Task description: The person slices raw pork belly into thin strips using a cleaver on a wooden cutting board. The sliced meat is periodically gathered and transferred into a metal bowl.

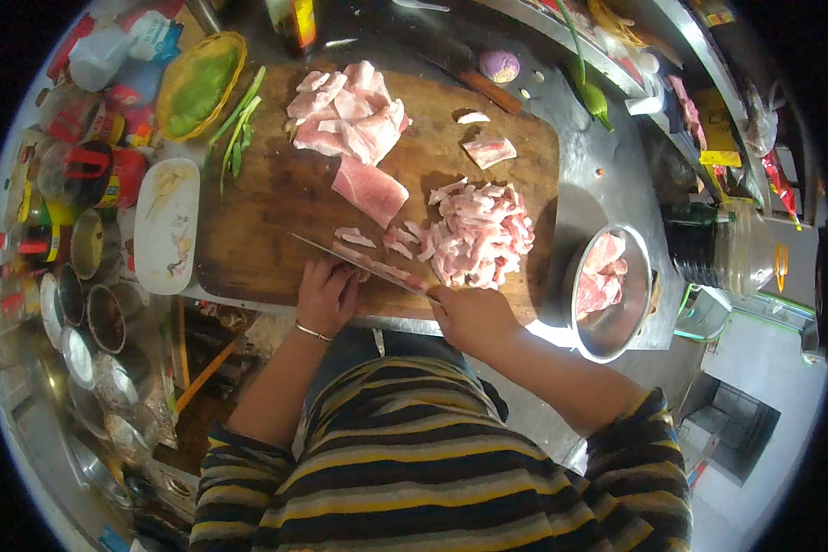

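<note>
My right hand (pixel 479 319) grips a knife (pixel 390 276) near the front edge of the wooden cutting board (pixel 262 234). The thin blade is seen nearly edge-on and slants up to the left. Against the blade, my left hand (pixel 326 295) has its fingers curled on a piece of raw meat, mostly hidden by fingers and knife. A strip of meat (pixel 379 264) lies along the blade's far side. Beyond it are a flat slab of meat (pixel 370 190) and a heap of larger slices (pixel 352 114). Cut meat strips (pixel 481 231) are piled to the right.
A metal bowl (pixel 614 324) with meat chunks stands right of the board. To the left sit a white dish (pixel 167 262), green stalks (pixel 240 131) and a yellow basket (pixel 238 58). Another knife's wooden handle (pixel 491 92) overlaps the far edge, near a purple onion (pixel 499 67).
</note>
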Demonstrator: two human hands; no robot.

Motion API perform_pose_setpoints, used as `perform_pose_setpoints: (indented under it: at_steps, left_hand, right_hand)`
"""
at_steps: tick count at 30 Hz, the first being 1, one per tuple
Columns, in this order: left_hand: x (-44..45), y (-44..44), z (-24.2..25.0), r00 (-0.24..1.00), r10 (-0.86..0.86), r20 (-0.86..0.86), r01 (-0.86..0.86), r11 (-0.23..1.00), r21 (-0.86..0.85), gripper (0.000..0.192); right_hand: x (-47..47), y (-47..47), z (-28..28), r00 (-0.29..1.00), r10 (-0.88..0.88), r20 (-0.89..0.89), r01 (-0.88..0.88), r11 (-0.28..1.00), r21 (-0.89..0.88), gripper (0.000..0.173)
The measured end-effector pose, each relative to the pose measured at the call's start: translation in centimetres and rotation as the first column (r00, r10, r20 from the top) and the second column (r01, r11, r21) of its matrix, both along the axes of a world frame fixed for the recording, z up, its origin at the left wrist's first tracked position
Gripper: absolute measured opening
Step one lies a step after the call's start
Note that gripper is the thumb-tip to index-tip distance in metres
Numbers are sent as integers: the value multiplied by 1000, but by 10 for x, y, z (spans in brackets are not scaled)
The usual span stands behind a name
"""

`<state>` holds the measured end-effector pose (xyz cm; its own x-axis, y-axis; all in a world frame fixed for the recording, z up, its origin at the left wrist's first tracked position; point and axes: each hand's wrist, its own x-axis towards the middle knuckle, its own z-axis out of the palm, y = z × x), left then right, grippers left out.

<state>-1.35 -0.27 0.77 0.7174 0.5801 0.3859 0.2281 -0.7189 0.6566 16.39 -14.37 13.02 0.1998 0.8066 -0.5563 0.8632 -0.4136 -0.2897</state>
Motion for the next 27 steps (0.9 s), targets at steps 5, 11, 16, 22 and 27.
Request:
perform_pose_setpoints:
  at_steps: [5, 11, 16, 22, 27]
  left_hand:
    - [2, 3, 0, 1000, -7, -7, 7, 1000, -12, 21]
    - [-4, 3, 8, 998, -52, -22, 52, 999, -6, 21]
    - [-10, 4, 8, 999, -40, 15, 41, 999, -27, 24]
    - [-9, 2, 9, 999, -36, -2, 36, 999, -35, 25]
    - [-6, 3, 10, 999, -34, -3, 34, 994, -101, 23]
  right_hand:
    - [-26, 77, -37, 997, 27, -77, -16, 991, 135, 23]
    - [-22, 62, -39, 999, -18, -36, 25, 978, 209, 27]
    - [-2, -1, -9, 994, -107, -3, 107, 989, 97, 27]
    - [0, -18, 13, 999, -45, 24, 44, 997, 55, 27]
    - [-17, 28, -15, 999, -14, -48, 23, 981, 193, 26]
